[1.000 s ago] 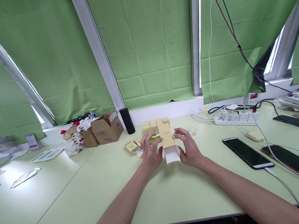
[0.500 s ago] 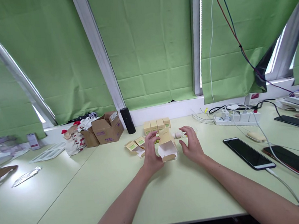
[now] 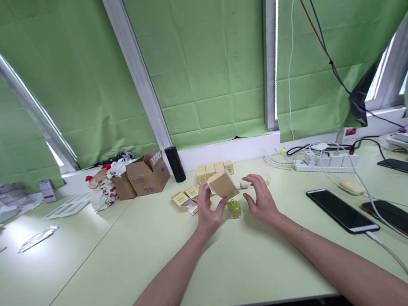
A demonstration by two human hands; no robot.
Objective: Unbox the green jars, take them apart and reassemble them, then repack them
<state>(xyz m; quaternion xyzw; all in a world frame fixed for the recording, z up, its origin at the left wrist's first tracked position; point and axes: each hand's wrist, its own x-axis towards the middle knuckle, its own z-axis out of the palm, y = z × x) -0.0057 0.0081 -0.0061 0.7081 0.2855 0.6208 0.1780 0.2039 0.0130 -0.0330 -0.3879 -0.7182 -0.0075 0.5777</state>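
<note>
My left hand [image 3: 209, 212] grips a small tan cardboard box [image 3: 223, 185] by its left side, tilted and raised off the table. Just below the box, a small clear jar with a green lid [image 3: 234, 208] stands upright on the table. My right hand [image 3: 261, 199] hovers to the right of the jar, fingers curved and apart, holding nothing. A small whitish object [image 3: 244, 184] lies behind the fingers of my right hand; its kind is unclear. Flattened tan boxes with green labels [image 3: 182, 199] lie to the left of my left hand.
Several closed small boxes [image 3: 214, 169] stand in a row at the back. Around them are a black cylinder [image 3: 175, 164], a brown carton [image 3: 148, 175], a cloth bag [image 3: 103, 191] and a white power strip [image 3: 326, 164]. Phones [image 3: 342, 211] with cables lie on the right.
The box in my left hand has turned and lifted, its white open inside no longer facing me. The green-lidded jar now shows beneath it. My right hand has barely moved.
</note>
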